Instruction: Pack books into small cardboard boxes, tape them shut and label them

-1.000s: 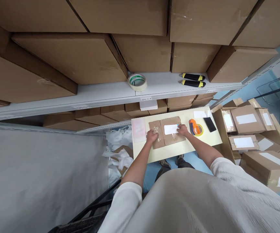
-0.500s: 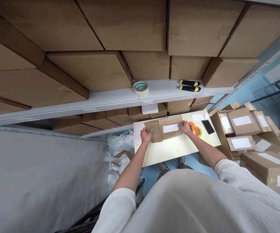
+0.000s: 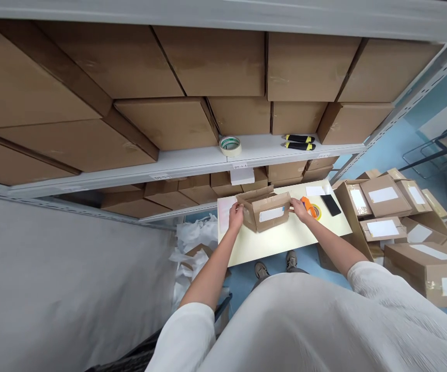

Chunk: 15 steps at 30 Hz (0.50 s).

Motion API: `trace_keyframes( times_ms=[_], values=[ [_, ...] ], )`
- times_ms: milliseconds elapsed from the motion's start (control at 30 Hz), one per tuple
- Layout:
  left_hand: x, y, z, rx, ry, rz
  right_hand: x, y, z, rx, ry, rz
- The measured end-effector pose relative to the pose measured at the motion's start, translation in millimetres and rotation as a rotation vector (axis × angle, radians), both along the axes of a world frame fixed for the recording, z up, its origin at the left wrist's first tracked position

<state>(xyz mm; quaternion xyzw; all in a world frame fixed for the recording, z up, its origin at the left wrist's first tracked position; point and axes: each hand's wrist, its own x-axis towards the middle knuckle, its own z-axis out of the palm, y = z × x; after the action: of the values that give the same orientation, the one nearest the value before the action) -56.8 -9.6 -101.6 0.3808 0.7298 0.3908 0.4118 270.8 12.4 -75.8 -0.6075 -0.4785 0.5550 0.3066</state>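
Note:
Between my hands a brown cardboard box (image 3: pixel 274 223) stands partly unfolded on the pale table (image 3: pixel 252 248), its top open and a white label on the side facing me. My left hand (image 3: pixel 235 216) grips its left end, fingers closed on the cardboard edge. At the other end, my right hand (image 3: pixel 297 207) pinches the right edge. Just beyond the right hand lies an orange tape dispenser (image 3: pixel 308 206) with a roll of yellowish tape (image 3: pixel 316 211). A black phone (image 3: pixel 330 204) rests farther right, beside a white paper (image 3: pixel 315 190).
Ahead, a metal shelf (image 3: pixel 192 159) bears stacked cartons (image 3: pixel 229 62), a masking tape roll (image 3: pixel 230 146) and two black-yellow utility knives (image 3: pixel 299 142). Labelled boxes (image 3: pixel 386 194) pile up right of the table. White packing material (image 3: pixel 196 232) lies at its left.
The cardboard has gone from lying nearly flat to standing up as an open box form, both hands still on its ends. The head view has tilted upward slightly.

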Motion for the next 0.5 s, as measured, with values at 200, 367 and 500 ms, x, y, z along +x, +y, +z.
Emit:
trace_keyframes(
  times_ms=[200, 367, 500],
  values=[
    [5.3, -4.2, 8.2, 0.023, -0.154, -0.075, -8.9, -6.9, 13.9, -0.104, 0.196, -0.067],
    [5.5, -11.5, 10.6, 0.002, -0.219, -0.08, -7.7, -16.6, 23.8, -0.167, 0.203, -0.019],
    [2.4, -16.7, 11.3, -0.024, -0.236, -0.101, -6.7, -22.3, 30.1, -0.185, 0.161, 0.081]
  ],
)
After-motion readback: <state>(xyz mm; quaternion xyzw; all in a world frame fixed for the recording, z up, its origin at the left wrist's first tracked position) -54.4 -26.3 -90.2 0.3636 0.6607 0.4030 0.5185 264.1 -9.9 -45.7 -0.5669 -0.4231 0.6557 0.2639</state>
